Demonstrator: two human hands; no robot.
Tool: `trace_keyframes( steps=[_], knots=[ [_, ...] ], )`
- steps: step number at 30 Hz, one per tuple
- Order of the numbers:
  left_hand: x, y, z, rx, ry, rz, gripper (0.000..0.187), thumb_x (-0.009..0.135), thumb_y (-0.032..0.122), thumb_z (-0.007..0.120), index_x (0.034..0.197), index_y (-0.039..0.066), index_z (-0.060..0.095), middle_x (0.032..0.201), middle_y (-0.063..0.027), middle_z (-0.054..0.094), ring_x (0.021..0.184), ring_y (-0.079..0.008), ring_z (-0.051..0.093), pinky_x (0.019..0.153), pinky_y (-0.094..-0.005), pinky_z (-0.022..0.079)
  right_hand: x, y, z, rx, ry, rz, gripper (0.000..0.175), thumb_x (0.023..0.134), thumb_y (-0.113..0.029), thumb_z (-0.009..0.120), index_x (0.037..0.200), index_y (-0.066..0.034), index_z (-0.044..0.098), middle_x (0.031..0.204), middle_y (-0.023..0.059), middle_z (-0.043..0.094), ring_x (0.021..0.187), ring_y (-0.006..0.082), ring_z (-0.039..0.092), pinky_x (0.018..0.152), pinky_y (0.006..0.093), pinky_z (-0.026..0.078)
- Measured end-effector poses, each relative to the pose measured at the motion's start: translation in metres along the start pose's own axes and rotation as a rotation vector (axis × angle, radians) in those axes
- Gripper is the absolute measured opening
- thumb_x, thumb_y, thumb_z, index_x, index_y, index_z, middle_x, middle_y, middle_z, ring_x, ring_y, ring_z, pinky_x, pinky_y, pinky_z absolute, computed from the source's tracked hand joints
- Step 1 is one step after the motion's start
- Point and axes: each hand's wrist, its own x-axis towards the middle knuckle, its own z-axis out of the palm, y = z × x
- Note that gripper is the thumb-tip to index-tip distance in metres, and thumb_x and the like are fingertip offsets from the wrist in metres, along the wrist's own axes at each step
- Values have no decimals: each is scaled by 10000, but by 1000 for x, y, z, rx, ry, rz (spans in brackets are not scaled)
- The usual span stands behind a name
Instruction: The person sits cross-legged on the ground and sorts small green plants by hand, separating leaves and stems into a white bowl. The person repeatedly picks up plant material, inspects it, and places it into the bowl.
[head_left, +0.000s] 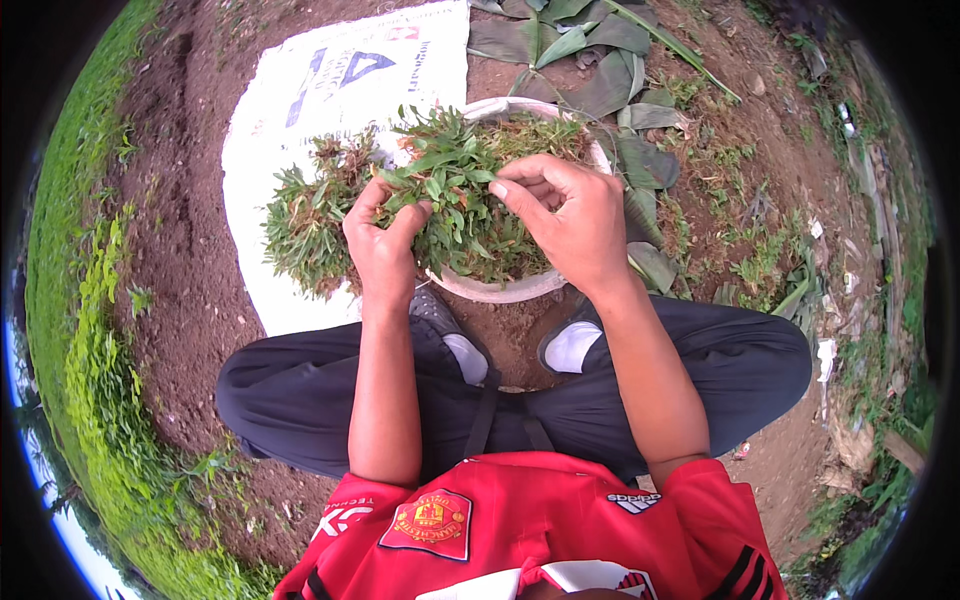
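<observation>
My left hand holds the left side of a leafy clump of green grass, its thumb and fingers around some blades. My right hand pinches the tip of a blade at the clump's right edge between thumb and forefinger. Beneath both hands stands a round white tub filled with cut grass and brownish roots. Left of the tub, a second heap of grass with soil-coloured roots lies on a white woven sack. The clump hides part of the tub's left rim.
Printed writing marks the sack, spread flat on brown soil. Large wilted banana leaves lie behind and right of the tub. My shoes are close to its near rim. Bright green plants edge the ground at left; litter lies at right.
</observation>
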Motion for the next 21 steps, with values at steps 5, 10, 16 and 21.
trace_keyframes(
  steps=[5,10,16,21],
  knots=[
    [1,-2,-2,96,-34,77,339,839,31,624,1150,-44,734,930,-77,747,811,-136,686,786,-284,549,0,9,-4,167,-31,132,201,993,-181,768,1079,1,774,890,50,773,755,95,709,673,260,550],
    [1,-6,1,90,-40,79,347,836,28,627,1159,-43,732,942,-75,745,798,-137,678,777,-290,546,-1,19,-2,450,-34,295,191,1016,-190,738,1063,-6,759,895,37,756,760,77,680,628,240,501],
    [2,-7,1,-28,-14,32,328,835,4,619,1143,-44,719,941,-89,743,777,-143,686,747,-282,552,-3,26,3,584,-15,326,170,1008,-181,729,1027,-13,749,877,34,746,747,65,648,629,230,486],
    [2,-7,0,-52,-4,-22,273,844,-8,616,1102,-42,699,939,-107,744,776,-145,697,718,-274,556,-6,29,6,672,-20,168,118,966,-125,762,996,-15,737,854,11,740,728,49,643,607,228,489]
  ],
)
